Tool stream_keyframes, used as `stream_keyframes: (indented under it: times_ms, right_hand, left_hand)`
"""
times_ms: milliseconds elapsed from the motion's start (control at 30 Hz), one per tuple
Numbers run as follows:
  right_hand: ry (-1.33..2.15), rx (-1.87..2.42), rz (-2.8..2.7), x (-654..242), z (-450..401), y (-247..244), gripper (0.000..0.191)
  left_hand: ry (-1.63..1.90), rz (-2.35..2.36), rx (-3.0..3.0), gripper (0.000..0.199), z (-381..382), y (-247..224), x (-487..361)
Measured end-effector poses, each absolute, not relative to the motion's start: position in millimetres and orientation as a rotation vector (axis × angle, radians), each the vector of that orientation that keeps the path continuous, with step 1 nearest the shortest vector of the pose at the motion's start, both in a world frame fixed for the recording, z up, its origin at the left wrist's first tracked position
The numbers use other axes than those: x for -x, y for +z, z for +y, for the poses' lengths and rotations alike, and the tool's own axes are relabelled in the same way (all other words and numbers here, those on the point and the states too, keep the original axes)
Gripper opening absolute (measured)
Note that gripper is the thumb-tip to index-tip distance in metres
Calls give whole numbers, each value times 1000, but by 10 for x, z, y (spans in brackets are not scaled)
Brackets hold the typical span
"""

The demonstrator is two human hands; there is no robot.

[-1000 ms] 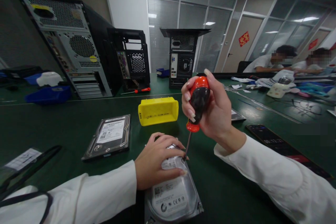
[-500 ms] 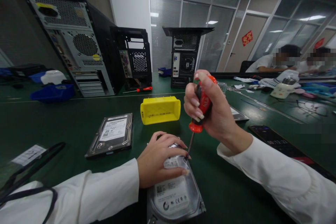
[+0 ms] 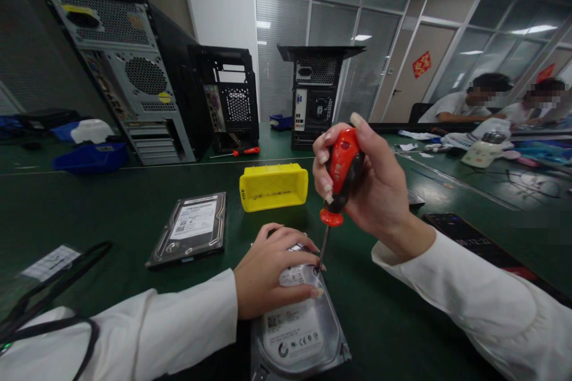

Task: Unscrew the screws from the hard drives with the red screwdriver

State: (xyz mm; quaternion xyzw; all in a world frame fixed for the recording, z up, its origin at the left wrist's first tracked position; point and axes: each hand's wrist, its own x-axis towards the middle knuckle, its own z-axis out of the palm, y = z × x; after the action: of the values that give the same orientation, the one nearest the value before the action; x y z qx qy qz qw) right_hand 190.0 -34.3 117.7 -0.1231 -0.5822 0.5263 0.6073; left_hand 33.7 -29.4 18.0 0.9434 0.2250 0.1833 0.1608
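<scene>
A silver hard drive lies label-up on the green table at the bottom centre. My left hand rests across its upper part with the fingers spread, pressing on the casing. My right hand is wrapped round the handle of a red and black screwdriver, thumb raised near the handle's top. The screwdriver stands nearly upright, slightly tilted, its tip at the drive's upper right edge beside my left fingertips. The screw under the tip is too small to make out.
A yellow bin with small dark bits stands behind the drive. A second hard drive lies left, a phone right. Computer cases and another screwdriver are farther back. Two people sit at the back right.
My right hand's grip on the screwdriver has shifted: the thumb has lifted and the handle has turned. My left hand and the hard drive have stayed in place.
</scene>
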Motion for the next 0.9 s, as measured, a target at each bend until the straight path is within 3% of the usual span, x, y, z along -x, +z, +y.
stream_keyframes:
  times_ms: [167, 900]
  right_hand:
    - [1172, 272, -1364, -1901, -338, 1157, 22]
    - [1197, 276, -1396, -1913, -318, 1155, 33]
  left_hand:
    - [524, 646, -2693, 26, -296, 186, -339]
    - [531, 632, -2670, 26, -296, 178, -340]
